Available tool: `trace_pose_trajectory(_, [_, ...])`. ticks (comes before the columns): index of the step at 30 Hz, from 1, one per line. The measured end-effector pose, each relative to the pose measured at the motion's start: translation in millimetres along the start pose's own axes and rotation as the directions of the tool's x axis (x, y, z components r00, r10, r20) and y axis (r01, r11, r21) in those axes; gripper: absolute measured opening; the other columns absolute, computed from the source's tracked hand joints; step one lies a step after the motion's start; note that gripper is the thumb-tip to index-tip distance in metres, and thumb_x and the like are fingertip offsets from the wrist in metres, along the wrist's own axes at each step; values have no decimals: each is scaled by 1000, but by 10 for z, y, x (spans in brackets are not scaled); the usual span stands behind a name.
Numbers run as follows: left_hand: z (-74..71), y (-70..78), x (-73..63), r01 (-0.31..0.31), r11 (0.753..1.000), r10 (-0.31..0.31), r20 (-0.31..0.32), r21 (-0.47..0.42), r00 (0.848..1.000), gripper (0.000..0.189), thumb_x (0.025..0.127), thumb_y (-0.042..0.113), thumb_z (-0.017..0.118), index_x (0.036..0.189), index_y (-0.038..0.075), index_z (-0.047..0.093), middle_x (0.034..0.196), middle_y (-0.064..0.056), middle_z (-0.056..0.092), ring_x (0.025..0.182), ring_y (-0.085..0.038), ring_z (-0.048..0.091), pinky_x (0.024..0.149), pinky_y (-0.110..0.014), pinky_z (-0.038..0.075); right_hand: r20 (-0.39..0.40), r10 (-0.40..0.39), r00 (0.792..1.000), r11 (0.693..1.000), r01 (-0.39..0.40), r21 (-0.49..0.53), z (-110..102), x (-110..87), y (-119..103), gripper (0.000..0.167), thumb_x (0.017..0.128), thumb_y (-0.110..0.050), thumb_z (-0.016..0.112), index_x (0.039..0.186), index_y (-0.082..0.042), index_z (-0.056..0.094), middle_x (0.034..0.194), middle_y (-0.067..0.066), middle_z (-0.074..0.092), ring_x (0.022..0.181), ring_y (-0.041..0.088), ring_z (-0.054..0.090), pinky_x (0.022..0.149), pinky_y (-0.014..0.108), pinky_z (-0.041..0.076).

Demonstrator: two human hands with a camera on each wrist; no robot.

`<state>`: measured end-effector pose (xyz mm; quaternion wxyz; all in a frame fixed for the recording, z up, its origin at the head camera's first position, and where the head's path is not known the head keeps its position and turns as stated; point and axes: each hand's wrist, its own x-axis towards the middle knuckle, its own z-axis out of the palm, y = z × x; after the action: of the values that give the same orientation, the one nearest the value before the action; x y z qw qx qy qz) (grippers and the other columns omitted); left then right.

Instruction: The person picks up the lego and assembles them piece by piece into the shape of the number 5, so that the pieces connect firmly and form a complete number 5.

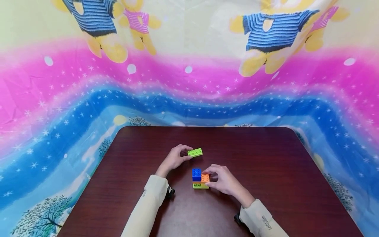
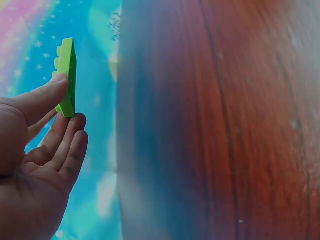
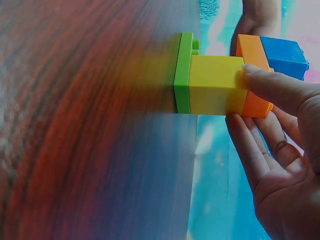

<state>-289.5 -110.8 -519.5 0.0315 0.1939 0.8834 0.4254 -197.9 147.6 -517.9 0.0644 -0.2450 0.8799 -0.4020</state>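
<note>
My left hand (image 1: 176, 157) pinches a flat light-green building brick (image 1: 195, 152) by its left end, thumb on one side and fingertips on the other. Its rows of studs face up, and in the left wrist view the flat green brick (image 2: 66, 80) appears edge-on. My right hand (image 1: 223, 179) grips a small stack from its right side. In the right wrist view that stack has a green base brick (image 3: 183, 75), a yellow block (image 3: 217, 77), an orange brick (image 3: 254, 50) and a blue block (image 3: 284, 55) on top. My right thumb lies across the yellow-orange joint.
The dark reddish-brown table (image 1: 251, 148) has rounded far corners. Behind it hangs a printed cloth (image 1: 189, 82) with bears and snowflakes, which also drops beside the table's edges. Small black devices (image 1: 170, 192) sit at both wrists, by the pale sleeves (image 1: 148, 204).
</note>
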Motion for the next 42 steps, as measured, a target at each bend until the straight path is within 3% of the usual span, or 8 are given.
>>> trace_pose_trajectory(13, [-75, 342, -180, -116, 992, 114, -31, -45, 993, 36, 94, 18, 77, 129, 13, 70, 122, -4, 67, 109, -27, 66, 99, -50, 54, -11, -2, 1000, 1000, 2, 10, 3, -2, -12, 39, 82, -11, 89, 118, -15, 75, 107, -3, 68, 103, 18, 70, 84, 32, 62])
trace_pose_trajectory(18, [-111, 448, -278, -160, 987, 160, -26, -12, 987, 39, 93, 19, 79, 131, 15, 70, 122, 1, 67, 107, -16, 64, 97, -37, 55, -7, 3, 1000, 1000, -3, 18, 8, -8, -4, 38, 82, -11, 88, 118, -15, 75, 107, -3, 69, 103, 18, 70, 84, 32, 62])
trace_pose_trajectory(22, [-137, 518, -346, -203, 979, 203, -28, 4, 979, 39, 93, 20, 79, 131, 15, 70, 121, 1, 67, 106, -14, 64, 96, -33, 55, -4, 5, 1000, 1000, -5, 20, 9, -6, 11, 38, 82, -12, 88, 118, -15, 75, 107, -3, 69, 103, 19, 70, 84, 32, 62])
trace_pose_trajectory(38, [-165, 605, -599, -229, 973, 229, -9, -11, 973, 40, 92, 22, 80, 130, 20, 70, 120, 7, 66, 108, -10, 62, 98, -35, 55, 8, 50, 999, 997, -51, 54, -7, 21, 45, 43, 82, -14, 89, 122, -13, 74, 118, 4, 72, 106, 22, 72, 85, 35, 62])
trace_pose_trajectory(42, [-152, 625, -650, -249, 968, 249, 1, -36, 968, 39, 92, 20, 80, 130, 17, 70, 119, 6, 66, 109, -15, 64, 98, -34, 55, 15, 60, 998, 996, -61, 66, -16, 31, 54, 47, 81, -14, 90, 125, -13, 74, 119, 3, 71, 106, 22, 72, 84, 35, 62])
